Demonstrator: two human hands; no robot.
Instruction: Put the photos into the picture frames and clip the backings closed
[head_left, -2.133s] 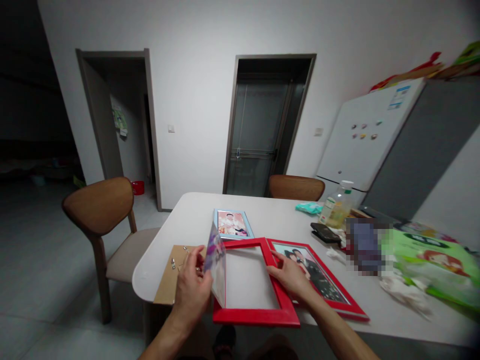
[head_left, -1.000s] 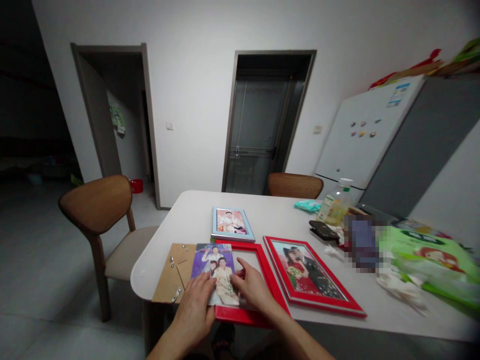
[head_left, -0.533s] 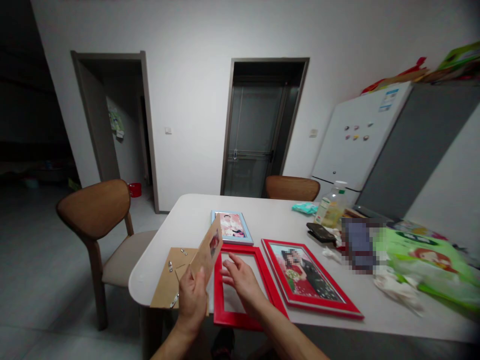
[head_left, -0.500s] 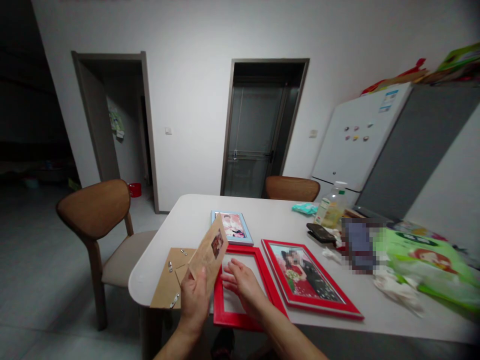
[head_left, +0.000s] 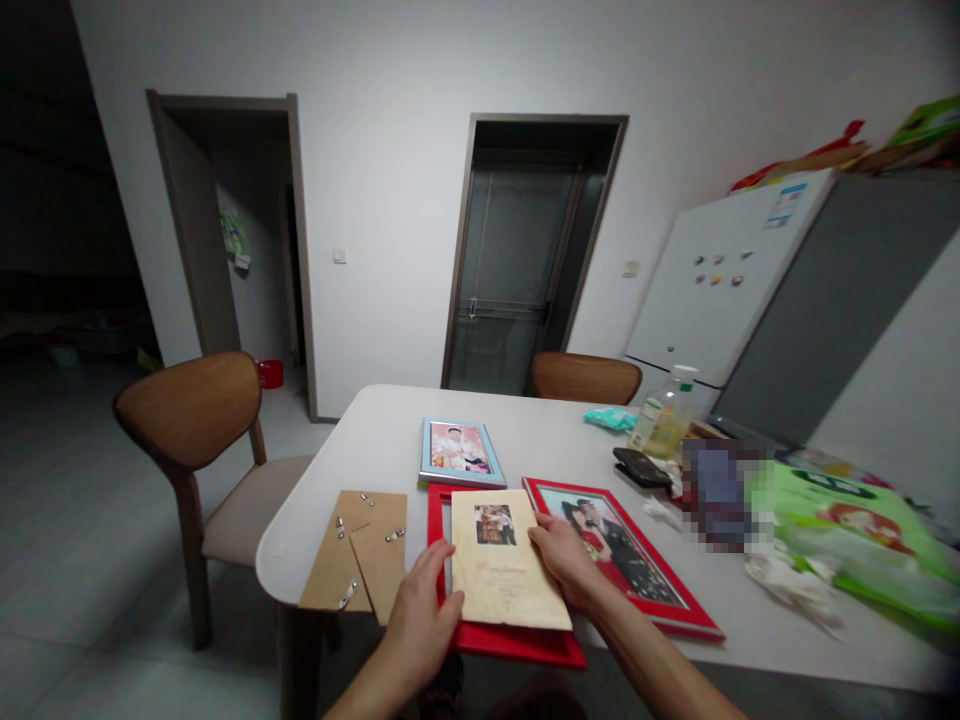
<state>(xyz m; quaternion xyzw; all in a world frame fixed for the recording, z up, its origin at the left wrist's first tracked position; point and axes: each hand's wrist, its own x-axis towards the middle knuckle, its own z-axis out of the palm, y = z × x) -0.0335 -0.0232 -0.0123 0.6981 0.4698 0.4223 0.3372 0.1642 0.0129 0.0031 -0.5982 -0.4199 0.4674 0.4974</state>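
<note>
A cream printed card [head_left: 510, 590], with a small photo near its top, lies over the opening of an unfilled red picture frame [head_left: 517, 650]. My left hand [head_left: 424, 600] is at the card's left edge, fingers stretched along it and the thumb apart, touching the edge. On the opposite side, my right hand [head_left: 566, 560] grips the card's right edge; part of its fingers is hidden. To the left, a brown backing board [head_left: 330, 570] with metal clips and a stand flap lies flat. A second red frame [head_left: 645, 560] with a couple's photo lies to the right.
A light-blue framed photo [head_left: 461, 450] lies behind the red frame on the white table [head_left: 375, 430]. Toward the right are a black wallet-like item [head_left: 641, 467], a bottle [head_left: 664, 415], crumpled tissues [head_left: 795, 590] and a green package [head_left: 862, 520]. A chair [head_left: 191, 410] stands left.
The card was held raised and tilted in my left hand; now it lies down over the red frame. My right hand has moved right to its edge, and my left fingers have loosened.
</note>
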